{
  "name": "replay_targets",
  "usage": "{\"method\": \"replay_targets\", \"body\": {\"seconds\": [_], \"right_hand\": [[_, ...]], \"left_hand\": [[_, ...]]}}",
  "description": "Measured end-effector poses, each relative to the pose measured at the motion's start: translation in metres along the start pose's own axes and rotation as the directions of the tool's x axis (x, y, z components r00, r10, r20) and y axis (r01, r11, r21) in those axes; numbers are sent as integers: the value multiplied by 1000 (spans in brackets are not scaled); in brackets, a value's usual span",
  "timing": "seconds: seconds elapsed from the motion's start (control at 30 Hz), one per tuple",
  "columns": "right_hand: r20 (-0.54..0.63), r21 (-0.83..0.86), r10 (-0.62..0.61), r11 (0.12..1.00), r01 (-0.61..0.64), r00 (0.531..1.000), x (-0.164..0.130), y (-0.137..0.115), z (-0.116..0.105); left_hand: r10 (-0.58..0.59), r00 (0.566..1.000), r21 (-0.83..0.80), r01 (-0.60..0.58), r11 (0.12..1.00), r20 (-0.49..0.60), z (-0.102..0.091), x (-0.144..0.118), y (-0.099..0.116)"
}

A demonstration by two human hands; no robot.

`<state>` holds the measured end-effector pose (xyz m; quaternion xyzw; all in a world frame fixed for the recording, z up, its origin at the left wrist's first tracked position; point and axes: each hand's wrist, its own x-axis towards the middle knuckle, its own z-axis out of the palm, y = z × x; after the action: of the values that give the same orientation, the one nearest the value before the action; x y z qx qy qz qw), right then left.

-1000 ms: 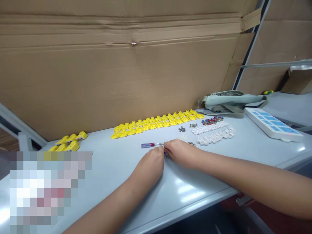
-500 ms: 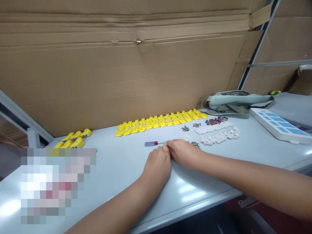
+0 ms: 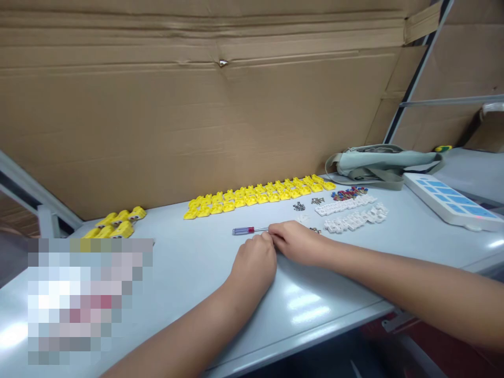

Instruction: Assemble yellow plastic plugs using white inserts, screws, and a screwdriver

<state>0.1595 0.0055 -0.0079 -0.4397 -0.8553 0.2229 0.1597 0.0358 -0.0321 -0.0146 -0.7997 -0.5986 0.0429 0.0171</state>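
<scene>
Your left hand and right hand meet knuckle to knuckle on the table, fingers curled; whether they pinch anything cannot be told. The screwdriver lies just beyond your fingertips. Keep your wrists planted and work low.
</scene>
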Motion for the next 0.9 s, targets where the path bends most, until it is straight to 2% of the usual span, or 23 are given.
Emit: {"method": "replay_targets", "body": {"seconds": [0.13, 0.17, 0.27, 0.37, 0.43, 0.63, 0.73, 0.8, 0.83, 0.9], "right_hand": [[225, 156, 80, 981, -117, 971, 5, 5, -10], [241, 152, 102, 978, -141, 965, 6, 5, -11], [166, 40, 101, 993, -109, 981, 5, 3, -13], [120, -26, 34, 999, -31, 992, 3, 1, -13], [92, -47, 26, 999, -22, 995, 1, 1, -16], [65, 26, 21, 999, -23, 998, 0, 7, -26], [-30, 34, 32, 999, -31, 999, 6, 21, -42], [-155, 0, 111, 994, -112, 982, 8, 41, -62], [-213, -10, 192, 980, -199, 958, 7, 54, -74], [-310, -10, 394, 909, -418, 865, 1, 83, -99]], "left_hand": [[48, 999, 77, -46, 996, -19, 0, 3, -2], [59, 998, 76, -57, 995, -30, 0, 3, -3], [86, 995, 52, -83, 995, -49, 0, 3, -7], [97, 995, 18, -97, 995, -18, 0, 3, -12], [79, 997, -31, -79, 996, 7, 0, 4, -17], [-39, 997, -264, 20, 964, -69, -7, 3, -34], [-51, 996, -315, 26, 949, -71, -12, 2, -39], [-51, 996, -309, 25, 951, -77, -14, 2, -40], [-51, 995, -303, 24, 953, -82, -14, 3, -41], [-49, 995, -291, 20, 957, -93, -13, 3, -42]]}}
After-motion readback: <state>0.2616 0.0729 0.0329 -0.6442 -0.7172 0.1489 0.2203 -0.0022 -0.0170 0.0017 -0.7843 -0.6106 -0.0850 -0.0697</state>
